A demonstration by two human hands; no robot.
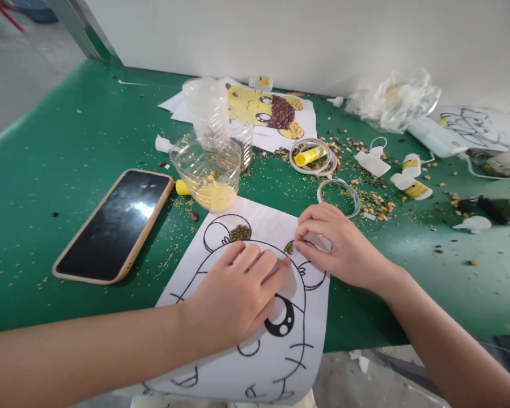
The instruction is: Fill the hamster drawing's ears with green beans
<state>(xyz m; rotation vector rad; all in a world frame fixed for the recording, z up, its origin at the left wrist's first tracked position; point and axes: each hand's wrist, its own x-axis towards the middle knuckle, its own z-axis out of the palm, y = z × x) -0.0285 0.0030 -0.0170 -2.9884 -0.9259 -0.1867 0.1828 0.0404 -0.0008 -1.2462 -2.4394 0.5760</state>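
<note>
Black-line drawing on white paper, 6 o'clock on smooth green table.
Left hand: palm down on paper, fingers loosely bent, slightly apart. Right hand: thumb and index close together at small green grains, 1 o'clock on paper; cannot tell whether pinching any. Matching rough-textured patch, 12 o'clock. From paper: flat phone, 10 o'clock; clear ribbed cup with yellow grains, 11 o'clock; tape rings, 1 o'clock.
</note>
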